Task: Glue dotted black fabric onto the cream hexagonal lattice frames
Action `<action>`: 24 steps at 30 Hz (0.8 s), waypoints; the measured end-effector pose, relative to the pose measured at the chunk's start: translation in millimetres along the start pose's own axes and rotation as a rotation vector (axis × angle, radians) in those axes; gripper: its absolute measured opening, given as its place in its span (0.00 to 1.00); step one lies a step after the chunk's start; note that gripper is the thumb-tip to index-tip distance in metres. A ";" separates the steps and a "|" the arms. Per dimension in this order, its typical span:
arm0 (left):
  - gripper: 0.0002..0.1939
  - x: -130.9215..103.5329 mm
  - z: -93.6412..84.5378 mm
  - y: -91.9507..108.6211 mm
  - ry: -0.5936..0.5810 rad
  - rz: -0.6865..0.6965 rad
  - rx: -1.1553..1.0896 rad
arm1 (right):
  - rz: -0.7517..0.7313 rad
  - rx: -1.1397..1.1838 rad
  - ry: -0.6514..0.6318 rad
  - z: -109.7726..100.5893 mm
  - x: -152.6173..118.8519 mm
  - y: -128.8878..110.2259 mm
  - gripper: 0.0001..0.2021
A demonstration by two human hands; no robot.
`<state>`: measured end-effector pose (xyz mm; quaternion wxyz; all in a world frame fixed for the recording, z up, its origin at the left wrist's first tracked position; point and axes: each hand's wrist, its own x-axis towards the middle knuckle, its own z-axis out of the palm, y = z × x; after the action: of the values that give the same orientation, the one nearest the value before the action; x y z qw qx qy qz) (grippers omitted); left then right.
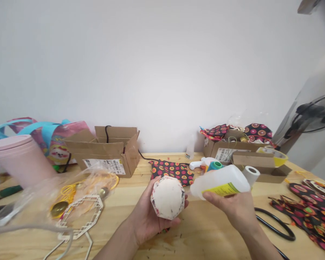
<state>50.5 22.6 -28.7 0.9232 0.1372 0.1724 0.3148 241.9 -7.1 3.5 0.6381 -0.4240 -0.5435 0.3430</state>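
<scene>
My left hand (146,216) is wrapped round a pale octagonal piece (168,198) with dark and reddish scraps along its rim, its flat face turned toward me. In my right hand (237,211) lies a white plastic squeeze bottle (222,178) with a yellow label, tilted so its narrow end points left at the octagonal piece. The bottle's tip is close to the piece's right edge; whether they touch I cannot tell. Behind my left hand a patterned dark fabric (176,171) lies on the table. Scissors with black handles (276,224) sit beside my right wrist.
Left stand a pink tumbler (21,159), an open cardboard box (105,150) and a lattice wooden frame (82,216) near yellow cord (67,195). To the right are a box of fabric pieces (227,146), a white roll (250,175), patterned scraps (306,213) and a fan (314,112).
</scene>
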 end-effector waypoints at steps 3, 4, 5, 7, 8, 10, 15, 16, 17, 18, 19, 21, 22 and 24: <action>0.26 0.1 2.0 0.0 -0.005 -0.002 -0.001 | -0.001 -0.040 0.018 -0.8 0.6 -0.5 0.14; 0.26 0.1 1.8 -0.1 -0.007 0.005 0.004 | 0.007 -0.043 0.006 -1.1 0.3 -0.6 0.15; 0.25 0.0 1.1 -0.3 -0.010 0.014 0.011 | 0.017 -0.041 -0.013 -1.2 0.0 -0.5 0.17; 0.24 -0.3 -1.1 -0.4 -0.018 0.021 0.023 | 0.040 -0.018 -0.051 -1.5 -1.0 -0.1 0.18; 0.24 -0.4 -2.3 -0.3 -0.024 0.023 0.026 | 0.047 -0.004 -0.065 -1.7 -1.4 0.3 0.18; 0.25 -0.7 -3.8 0.2 -0.030 0.028 0.030 | 0.042 0.014 -0.099 -2.1 -1.8 1.4 0.16; 0.23 -0.2 -0.7 0.7 -0.018 0.044 0.025 | -0.002 0.054 -0.189 -2.6 -2.6 5.1 0.15; 0.23 0.1 0.2 0.6 -0.007 0.042 0.023 | -0.002 0.061 -0.181 -2.5 -2.9 5.4 0.15; 0.23 0.3 0.9 0.3 0.004 0.040 0.023 | 0.000 0.069 -0.182 -2.2 -3.3 5.5 0.15; 0.23 0.5 1.4 -0.1 0.013 0.039 0.026 | 0.001 0.075 -0.195 -2.0 -3.6 5.4 0.15; 0.23 0.6 1.6 -0.4 0.020 0.040 0.030 | -0.002 0.079 -0.217 -1.7 -3.9 5.2 0.14; 0.22 0.5 1.5 -1.0 0.030 0.050 0.039 | -0.013 0.081 -0.248 -1.3 -4.3 4.7 0.14; 0.22 0.3 1.5 -1.2 0.036 0.057 0.041 | -0.021 0.078 -0.244 -1.2 -4.3 4.7 0.14; 0.22 -0.2 1.7 -1.4 0.042 0.071 0.042 | -0.034 0.071 -0.233 -1.2 -3.9 5.2 0.14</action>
<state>51.8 21.2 -27.7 0.9046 0.1562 0.1933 0.3464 242.5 -8.7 -2.9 0.5912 -0.3491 -0.6085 0.3979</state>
